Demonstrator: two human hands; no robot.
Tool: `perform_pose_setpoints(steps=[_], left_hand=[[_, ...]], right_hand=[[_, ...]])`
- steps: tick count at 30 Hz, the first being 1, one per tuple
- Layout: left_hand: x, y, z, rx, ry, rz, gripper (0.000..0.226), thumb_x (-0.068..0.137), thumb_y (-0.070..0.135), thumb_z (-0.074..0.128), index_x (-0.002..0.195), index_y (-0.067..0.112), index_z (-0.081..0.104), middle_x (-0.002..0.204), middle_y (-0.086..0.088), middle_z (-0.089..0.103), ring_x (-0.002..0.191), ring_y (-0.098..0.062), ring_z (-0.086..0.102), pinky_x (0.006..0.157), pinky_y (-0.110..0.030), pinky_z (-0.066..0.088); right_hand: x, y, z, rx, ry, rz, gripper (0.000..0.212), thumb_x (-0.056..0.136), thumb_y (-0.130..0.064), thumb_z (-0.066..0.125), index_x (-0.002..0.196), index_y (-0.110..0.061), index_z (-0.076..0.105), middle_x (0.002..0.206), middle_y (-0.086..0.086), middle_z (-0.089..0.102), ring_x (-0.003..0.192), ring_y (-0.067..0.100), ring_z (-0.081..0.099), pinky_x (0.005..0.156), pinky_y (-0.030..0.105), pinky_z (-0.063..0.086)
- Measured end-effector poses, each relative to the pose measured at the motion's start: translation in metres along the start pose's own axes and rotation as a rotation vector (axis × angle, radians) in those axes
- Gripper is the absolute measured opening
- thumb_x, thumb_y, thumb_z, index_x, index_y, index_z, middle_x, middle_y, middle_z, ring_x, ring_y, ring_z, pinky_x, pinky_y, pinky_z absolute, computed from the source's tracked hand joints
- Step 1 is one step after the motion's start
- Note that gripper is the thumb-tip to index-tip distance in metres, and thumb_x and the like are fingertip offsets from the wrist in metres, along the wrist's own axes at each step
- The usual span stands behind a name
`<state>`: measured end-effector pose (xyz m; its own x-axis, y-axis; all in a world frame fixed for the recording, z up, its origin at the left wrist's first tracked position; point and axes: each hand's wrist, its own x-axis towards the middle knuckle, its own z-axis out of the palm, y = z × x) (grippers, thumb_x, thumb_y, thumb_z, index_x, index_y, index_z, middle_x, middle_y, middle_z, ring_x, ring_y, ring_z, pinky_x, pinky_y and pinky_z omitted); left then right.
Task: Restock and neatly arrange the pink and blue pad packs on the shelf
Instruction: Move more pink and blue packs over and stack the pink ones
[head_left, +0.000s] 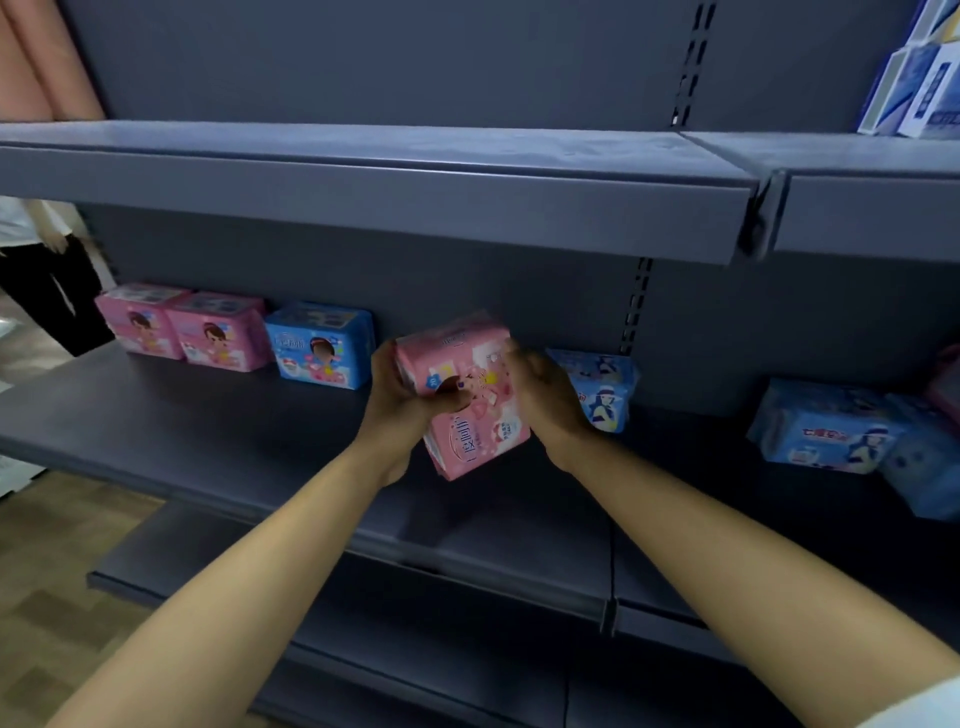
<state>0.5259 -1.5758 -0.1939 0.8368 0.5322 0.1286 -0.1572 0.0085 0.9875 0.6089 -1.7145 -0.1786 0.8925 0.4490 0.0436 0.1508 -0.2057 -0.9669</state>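
My left hand and right hand both grip a soft, glossy pink pack, tilted above the flat, dark metal shelf. A boxy blue pack stands at the back left; a crinkly blue pack lies behind my right hand

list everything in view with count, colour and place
held pack: 1, pink, tilted above the middle shelf
standing packs: 2, pink, shelf's back left
blue pack: 1, blue, right of the pink pair
right packs: about 3, light blue, shelf's right side
boxes: several, white and blue, top right
shelves: several levels, dark grey
bystander: 1, far left
left hand: grips held pack
right hand: grips held pack
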Motion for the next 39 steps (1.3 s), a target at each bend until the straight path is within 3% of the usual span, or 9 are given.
perform_pose_setpoints(steps=[5,9,13,19,26,30,33,37,39], left_hand=[[-0.002,0.004,-0.023,-0.029,0.063,0.041,0.077,0.064,0.001,0.085,0.122,0.023,0.039,0.119,-0.007,0.064,0.105,-0.02,0.066,0.09,-0.051,0.053],[-0.008,0.008,-0.045,0.288,0.145,0.275,0.091,0.062,0.02,0.088,0.131,0.031,0.03,0.122,0.007,0.057,0.108,-0.008,0.061,0.094,-0.035,0.053],[-0.012,0.002,-0.064,0.449,0.109,0.474,0.097,0.061,0.031,0.089,0.137,0.027,0.028,0.133,0.003,0.047,0.119,-0.011,0.052,0.095,-0.03,0.048],[-0.014,-0.016,-0.102,0.836,-0.047,0.95,0.094,0.07,0.023,0.082,0.14,0.026,0.018,0.135,-0.012,0.032,0.122,-0.034,0.04,0.101,-0.047,0.042],[-0.017,-0.048,-0.146,0.955,-0.148,1.246,0.077,0.075,0.0,0.068,0.139,0.023,0.032,0.134,-0.017,0.038,0.122,-0.037,0.046,0.098,-0.052,0.043],[-0.013,-0.046,-0.161,0.885,-0.254,1.025,0.065,0.068,0.002,0.044,0.131,0.017,0.042,0.131,-0.01,0.049,0.119,-0.026,0.049,0.094,-0.048,0.047],[-0.005,-0.036,-0.157,0.68,-0.115,0.706,0.06,0.073,0.008,0.042,0.132,0.016,0.042,0.127,-0.011,0.053,0.113,-0.017,0.046,0.095,-0.043,0.045],[0.01,-0.024,-0.15,0.453,-0.043,0.255,0.069,0.088,0.051,0.043,0.147,0.017,0.03,0.144,0.002,0.038,0.129,-0.009,0.037,0.103,-0.025,0.034],[0.017,-0.021,-0.148,0.259,-0.045,0.079,0.055,0.094,0.052,0.047,0.139,0.022,0.038,0.128,0.004,0.056,0.117,-0.012,0.055,0.091,-0.022,0.046]], right_hand=[[-0.006,0.001,0.018,0.121,0.061,0.396,0.044,0.097,-0.052,0.039,0.116,-0.015,0.052,0.118,0.008,0.06,0.101,0.022,0.054,0.084,0.037,0.044],[-0.011,-0.014,0.04,0.37,0.019,0.512,0.057,0.095,-0.054,0.043,0.128,-0.009,0.05,0.109,0.01,0.062,0.099,0.024,0.06,0.08,0.037,0.049],[-0.009,-0.039,0.057,0.438,-0.064,0.505,0.069,0.086,-0.07,0.042,0.11,-0.008,0.061,0.099,0.014,0.069,0.091,0.026,0.068,0.075,0.036,0.054],[-0.01,-0.056,0.072,0.338,-0.21,0.509,0.076,0.071,-0.078,0.054,0.113,-0.016,0.065,0.109,0.014,0.07,0.102,0.031,0.066,0.089,0.047,0.052],[-0.022,-0.05,0.09,0.129,-0.21,0.273,0.036,0.087,-0.053,0.056,0.104,-0.023,0.066,0.102,0.005,0.072,0.096,0.022,0.067,0.08,0.038,0.055],[-0.026,-0.044,0.095,0.019,-0.17,0.17,0.025,0.087,-0.043,0.06,0.104,-0.026,0.065,0.098,-0.001,0.072,0.095,0.018,0.067,0.079,0.037,0.055],[-0.022,-0.041,0.095,-0.007,-0.179,0.112,0.03,0.087,-0.041,0.062,0.112,-0.026,0.065,0.106,0.0,0.071,0.099,0.017,0.066,0.079,0.034,0.054],[-0.013,-0.043,0.094,-0.08,-0.307,-0.016,0.03,0.088,-0.023,0.065,0.118,-0.021,0.063,0.113,0.003,0.069,0.102,0.016,0.065,0.083,0.026,0.054],[-0.006,-0.045,0.1,-0.115,-0.343,-0.04,0.032,0.084,-0.015,0.069,0.113,-0.027,0.061,0.109,-0.004,0.068,0.098,0.008,0.066,0.082,0.02,0.053]])
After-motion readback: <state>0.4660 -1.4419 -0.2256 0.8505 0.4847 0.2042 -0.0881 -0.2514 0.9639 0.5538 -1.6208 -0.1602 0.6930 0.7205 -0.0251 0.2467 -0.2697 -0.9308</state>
